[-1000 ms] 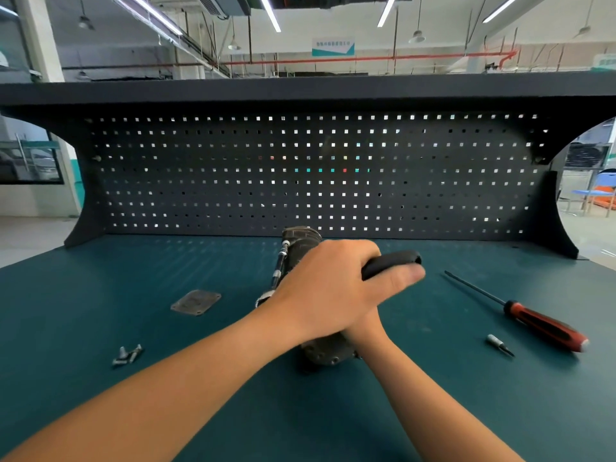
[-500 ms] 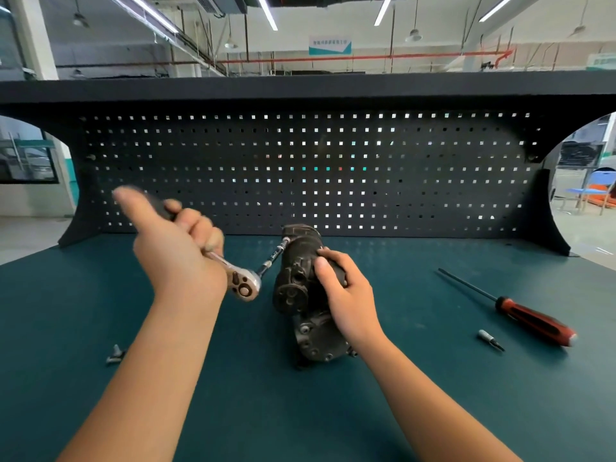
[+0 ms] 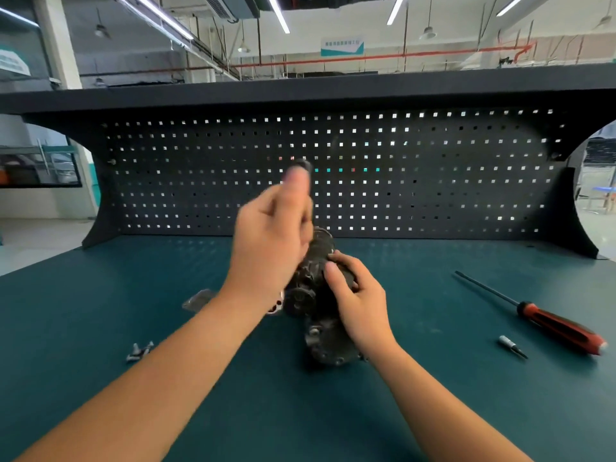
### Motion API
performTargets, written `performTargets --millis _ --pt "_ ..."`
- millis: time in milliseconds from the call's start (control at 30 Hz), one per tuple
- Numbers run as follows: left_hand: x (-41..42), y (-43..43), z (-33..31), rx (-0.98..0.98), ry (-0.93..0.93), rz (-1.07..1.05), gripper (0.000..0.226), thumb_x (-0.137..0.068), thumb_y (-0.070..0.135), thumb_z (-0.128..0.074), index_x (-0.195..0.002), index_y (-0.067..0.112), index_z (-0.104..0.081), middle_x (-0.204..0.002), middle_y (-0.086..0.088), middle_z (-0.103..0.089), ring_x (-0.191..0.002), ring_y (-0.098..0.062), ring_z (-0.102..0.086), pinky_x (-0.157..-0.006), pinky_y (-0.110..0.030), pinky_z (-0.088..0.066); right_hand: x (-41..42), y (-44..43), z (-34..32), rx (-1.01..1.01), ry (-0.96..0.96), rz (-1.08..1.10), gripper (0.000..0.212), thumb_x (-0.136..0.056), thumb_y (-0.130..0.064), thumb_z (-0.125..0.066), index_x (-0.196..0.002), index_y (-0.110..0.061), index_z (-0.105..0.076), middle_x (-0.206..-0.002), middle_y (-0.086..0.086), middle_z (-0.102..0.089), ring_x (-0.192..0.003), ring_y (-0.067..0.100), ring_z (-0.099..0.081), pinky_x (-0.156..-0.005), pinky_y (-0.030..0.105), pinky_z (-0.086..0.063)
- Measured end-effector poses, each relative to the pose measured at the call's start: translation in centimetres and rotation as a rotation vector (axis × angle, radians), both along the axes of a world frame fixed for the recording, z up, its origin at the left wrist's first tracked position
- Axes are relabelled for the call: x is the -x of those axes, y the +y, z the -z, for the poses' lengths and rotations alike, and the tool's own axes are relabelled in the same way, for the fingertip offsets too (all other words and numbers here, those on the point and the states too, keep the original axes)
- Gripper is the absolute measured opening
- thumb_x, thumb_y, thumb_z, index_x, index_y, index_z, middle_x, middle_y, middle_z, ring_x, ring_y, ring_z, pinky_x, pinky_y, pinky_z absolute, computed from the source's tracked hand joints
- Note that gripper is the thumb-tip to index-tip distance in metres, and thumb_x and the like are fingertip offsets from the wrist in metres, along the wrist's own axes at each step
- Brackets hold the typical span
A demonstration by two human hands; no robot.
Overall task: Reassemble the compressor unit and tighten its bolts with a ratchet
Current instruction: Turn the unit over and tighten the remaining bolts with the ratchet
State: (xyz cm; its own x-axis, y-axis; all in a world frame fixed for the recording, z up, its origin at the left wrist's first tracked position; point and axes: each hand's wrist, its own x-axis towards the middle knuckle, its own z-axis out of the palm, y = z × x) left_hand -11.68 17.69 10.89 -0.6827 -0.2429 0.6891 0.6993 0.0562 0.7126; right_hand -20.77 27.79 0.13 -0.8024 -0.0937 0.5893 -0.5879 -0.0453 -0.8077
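The dark metal compressor unit [image 3: 325, 331] lies on the green bench top [image 3: 100, 295], its long axis running away from me. My right hand [image 3: 358, 300] grips its upper right side. My left hand [image 3: 271, 235] is closed round the black ratchet handle [image 3: 301, 166], which points up and away and is blurred by motion. The chrome ratchet head [image 3: 276, 306] peeks out below my left wrist, right against the unit's left side. The bolt it sits on is hidden by my hand.
A small metal cover plate [image 3: 198, 300] lies left of the unit, with loose bolts [image 3: 140, 351] nearer me on the left. To the right lie a red-handled screwdriver [image 3: 553, 323] and a small bit [image 3: 511, 345]. A black pegboard [image 3: 433, 178] backs the bench.
My left hand has swung the ratchet handle from far out on the left back toward the centre, above the unit. My right hand has kept its hold on the compressor.
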Motion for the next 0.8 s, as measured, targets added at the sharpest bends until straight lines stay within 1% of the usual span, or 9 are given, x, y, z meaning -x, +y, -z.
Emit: performTargets --millis 100,133,200,300,433,500,567,633,800 --pt "0.4 -4.5 -0.8 -0.953 -0.033 0.117 0.053 -0.093 0.059 -0.034 -0.061 0.018 -0.038 -0.041 0.011 -0.026 -0.032 -0.004 -0.022 -0.034 -0.014 -0.018 -0.5 -0.2 0.1 0.013 -0.003 0.027 0.015 -0.088 -0.028 -0.061 -0.089 -0.043 -0.059 -0.086 -0.042 -0.06 -0.076 -0.011 -0.057 -0.072 0.007 -0.045" --pt "0.5 -5.8 -0.5 -1.148 -0.028 0.157 0.053 -0.094 0.059 -0.032 -0.06 0.018 -0.037 -0.04 0.01 -0.025 -0.031 -0.004 -0.021 -0.034 -0.013 -0.017 -0.5 -0.2 0.0 0.01 -0.007 0.024 0.015 -0.089 -0.028 -0.061 -0.09 -0.043 -0.059 -0.086 -0.043 -0.059 -0.076 -0.012 -0.057 -0.07 0.005 -0.043" --pt "0.8 -6.9 0.5 -1.212 -0.056 0.168 0.053 -0.094 0.058 -0.034 -0.059 0.019 -0.036 -0.039 0.01 -0.024 -0.03 -0.004 -0.021 -0.034 -0.013 -0.015 -0.6 -0.2 0.1 0.014 0.002 0.017 0.015 -0.089 -0.028 -0.06 -0.09 -0.043 -0.058 -0.086 -0.044 -0.058 -0.077 -0.014 -0.056 -0.07 0.003 -0.041" --pt "0.5 -4.3 0.9 -0.624 0.021 0.124 0.054 -0.091 0.059 -0.036 -0.052 0.022 -0.041 -0.039 0.011 -0.027 -0.032 -0.003 -0.022 -0.033 -0.014 -0.019 -0.3 -0.1 0.2 0.003 -0.018 0.033 0.014 -0.09 -0.028 -0.059 -0.09 -0.042 -0.058 -0.085 -0.043 -0.059 -0.076 -0.015 -0.056 -0.069 0.003 -0.041" --pt "-0.1 0.1 4.3 1.064 0.321 -0.089 0.043 -0.082 0.049 -0.046 -0.067 0.011 -0.059 -0.055 0.005 -0.054 -0.049 -0.005 -0.046 -0.051 -0.017 -0.032 -0.5 -0.8 0.2 -0.063 -0.033 0.001 0.024 -0.09 -0.021 -0.061 -0.11 -0.032 -0.055 -0.094 -0.018 -0.063 -0.084 -0.012 -0.057 -0.085 0.024 -0.05" --pt "0.0 -0.1 6.0 1.331 0.268 -0.131 0.052 -0.081 0.057 -0.048 -0.071 0.007 -0.06 -0.061 -0.009 -0.06 -0.052 -0.015 -0.042 -0.053 -0.024 -0.027 -0.7 -0.4 0.3 -0.068 -0.03 -0.034 0.03 -0.081 -0.038 -0.065 -0.107 -0.045 -0.053 -0.1 -0.013 -0.066 -0.093 0.005 -0.063 -0.085 0.028 -0.051" --pt "-0.1 -0.8 6.4 1.138 0.288 -0.051 0.055 -0.085 0.06 -0.047 -0.073 0.009 -0.063 -0.061 0.001 -0.06 -0.055 -0.007 -0.041 -0.054 -0.02 -0.033 -0.9 0.1 0.2 -0.167 0.025 -0.015 0.038 -0.067 -0.044 -0.064 -0.1 -0.056 -0.049 -0.099 -0.02 -0.065 -0.092 0.002 -0.062 -0.083 0.017 -0.048" --pt "-0.8 -0.9 5.7 0.721 0.297 -0.039 0.046 -0.088 0.061 -0.044 -0.066 0.023 -0.06 -0.056 0.014 -0.052 -0.05 0.001 -0.041 -0.051 -0.007 -0.033 -1.1 0.2 0.1 -0.222 0.06 -0.001 0.046 -0.063 -0.044 -0.066 -0.102 -0.055 -0.045 -0.104 -0.028 -0.059 -0.095 -0.009 -0.057 -0.083 0.006 -0.042" --pt "1.0 -7.4 1.8 -1.204 -0.103 0.116 0.055 -0.094 0.06 -0.03 -0.057 0.019 -0.036 -0.038 0.009 -0.028 -0.031 -0.004 -0.023 -0.033 -0.012 -0.02 -1.1 0.6 0.7 -0.171 0.051 -0.015 0.044 -0.08 -0.027 -0.073 -0.107 -0.046 -0.045 -0.098 -0.051 -0.051 -0.093 -0.019 -0.053 -0.074 -0.002 -0.037"
